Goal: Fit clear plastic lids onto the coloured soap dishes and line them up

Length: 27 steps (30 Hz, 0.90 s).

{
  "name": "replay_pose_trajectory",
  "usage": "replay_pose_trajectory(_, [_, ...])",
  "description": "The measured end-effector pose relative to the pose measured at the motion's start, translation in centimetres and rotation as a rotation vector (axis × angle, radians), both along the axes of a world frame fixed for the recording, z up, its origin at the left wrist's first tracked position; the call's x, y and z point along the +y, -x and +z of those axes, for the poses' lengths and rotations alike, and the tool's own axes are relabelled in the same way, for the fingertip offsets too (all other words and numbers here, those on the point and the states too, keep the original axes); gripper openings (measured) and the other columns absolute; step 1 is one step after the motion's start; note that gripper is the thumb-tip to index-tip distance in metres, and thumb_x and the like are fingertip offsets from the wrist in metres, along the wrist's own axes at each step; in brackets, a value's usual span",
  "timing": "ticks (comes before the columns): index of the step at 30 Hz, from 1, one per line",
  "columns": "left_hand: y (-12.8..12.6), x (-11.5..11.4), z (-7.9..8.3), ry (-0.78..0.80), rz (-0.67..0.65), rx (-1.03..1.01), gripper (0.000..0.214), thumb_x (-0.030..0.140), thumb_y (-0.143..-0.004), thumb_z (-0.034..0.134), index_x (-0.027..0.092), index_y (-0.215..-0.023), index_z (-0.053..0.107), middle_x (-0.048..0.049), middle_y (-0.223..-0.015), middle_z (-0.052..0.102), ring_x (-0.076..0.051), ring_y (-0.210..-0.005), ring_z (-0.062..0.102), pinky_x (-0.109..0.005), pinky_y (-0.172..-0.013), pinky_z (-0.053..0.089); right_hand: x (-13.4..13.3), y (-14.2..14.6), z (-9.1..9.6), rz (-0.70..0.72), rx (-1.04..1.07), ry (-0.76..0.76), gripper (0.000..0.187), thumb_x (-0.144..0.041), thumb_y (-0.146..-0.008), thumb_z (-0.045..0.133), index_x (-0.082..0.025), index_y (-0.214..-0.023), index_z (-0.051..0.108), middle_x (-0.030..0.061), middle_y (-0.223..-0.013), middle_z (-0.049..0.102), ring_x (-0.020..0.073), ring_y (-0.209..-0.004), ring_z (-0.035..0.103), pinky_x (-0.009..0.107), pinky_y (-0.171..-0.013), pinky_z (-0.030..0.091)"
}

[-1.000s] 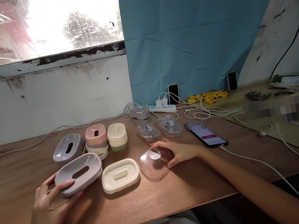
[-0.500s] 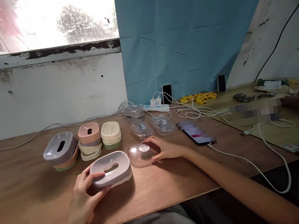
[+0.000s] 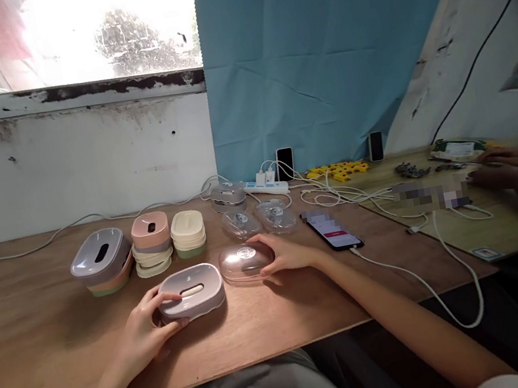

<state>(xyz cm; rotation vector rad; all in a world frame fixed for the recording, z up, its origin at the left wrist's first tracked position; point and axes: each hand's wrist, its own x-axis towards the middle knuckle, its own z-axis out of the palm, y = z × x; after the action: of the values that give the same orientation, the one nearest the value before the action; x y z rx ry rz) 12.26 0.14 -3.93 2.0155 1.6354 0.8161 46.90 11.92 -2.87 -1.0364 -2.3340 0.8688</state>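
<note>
My left hand [image 3: 144,324] grips the left end of a lilac-grey oval soap dish part [image 3: 211,281] at the front of the table. Its slot shows a cream surface inside, so a cream piece appears to sit within or under it. Just to the right, my right hand [image 3: 284,253] is closed around the right end of a clear, pinkish-looking lid [image 3: 239,264] with a round mark on top. The lid rests on the table beside the lilac part. Behind it lie two more clear lids [image 3: 241,224] and a stack of clear lids [image 3: 228,197].
Nested soap dish parts stand behind my left hand: a lilac stack [image 3: 120,242], a pink-topped stack [image 3: 148,223] and a cream stack [image 3: 188,233]. A charging phone [image 3: 333,233], white cables [image 3: 457,293] and a power strip [image 3: 265,186] lie rightward. Another person's hand [image 3: 501,174] works at far right.
The lilac part has dropped lower over the cream piece, whose rim no longer shows below it; cream now fills the slot. My right hand stays on the lid. The view has shifted slightly.
</note>
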Motion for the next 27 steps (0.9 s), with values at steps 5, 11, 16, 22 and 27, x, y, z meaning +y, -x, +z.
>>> replay_pose_trajectory(5, [-1.2, -1.6, -0.5, 0.020, -0.068, -0.021, 0.029, 0.041, -0.074, 0.067, 0.026, -0.099, 0.065, -0.0055, -0.128, 0.051, -0.028, -0.110, 0.056, -0.037, -0.091, 0.045, -2.8, -0.1, 2.1, -0.178, 0.227, -0.073, 0.061, -0.037, -0.070, 0.076, -0.024, -0.122, 0.048, 0.0063, -0.127, 0.051, 0.0247, -0.118, 0.048, 0.043, -0.103, 0.037])
replay_pose_trajectory(11, [-4.6, -3.9, -1.4, -0.008, -0.159, 0.017, 0.029, 0.032, -0.076, 0.066, 0.027, -0.103, 0.058, -0.0071, -0.129, 0.052, -0.031, -0.114, 0.051, -0.045, -0.094, 0.042, -9.7, 3.3, 0.2, -0.224, 0.511, -0.040, 0.063, -0.042, -0.068, 0.080, -0.024, -0.120, 0.050, 0.0060, -0.120, 0.053, 0.0240, -0.110, 0.052, 0.039, -0.098, 0.040])
replay_pose_trajectory(16, [-4.5, -4.1, -2.9, -0.006, -0.088, -0.123, 0.069, 0.035, -0.072, 0.071, 0.025, -0.129, 0.034, -0.0120, -0.126, 0.054, -0.032, -0.115, 0.053, -0.046, -0.094, 0.045, -11.3, 4.4, -2.0, -0.027, 0.475, 0.154, 0.067, -0.037, -0.064, 0.084, -0.024, -0.121, 0.051, 0.0075, -0.124, 0.046, 0.0248, -0.118, 0.046, 0.037, -0.100, 0.040])
replay_pose_trajectory(22, [-4.1, -3.8, -2.4, 0.025, -0.152, -0.148, 0.076, 0.036, -0.072, 0.073, 0.029, -0.135, 0.031, -0.0089, -0.133, 0.051, -0.031, -0.120, 0.051, -0.043, -0.097, 0.045, -11.4, 4.2, -1.8, 0.128, 0.488, 0.277, 0.070, -0.032, -0.064, 0.084, -0.026, -0.124, 0.049, 0.0071, -0.133, 0.036, 0.0239, -0.125, 0.040, 0.036, -0.102, 0.037])
replay_pose_trajectory(27, [-4.2, -3.9, -2.0, 0.036, -0.158, -0.119, 0.073, 0.036, -0.074, 0.072, 0.029, -0.135, 0.032, -0.0089, -0.134, 0.050, -0.031, -0.121, 0.048, -0.044, -0.097, 0.044, -11.5, 4.4, -1.8, 0.124, 0.504, 0.309, 0.070, -0.032, -0.064, 0.084, -0.025, -0.124, 0.049, 0.0074, -0.133, 0.035, 0.0237, -0.124, 0.041, 0.035, -0.101, 0.038])
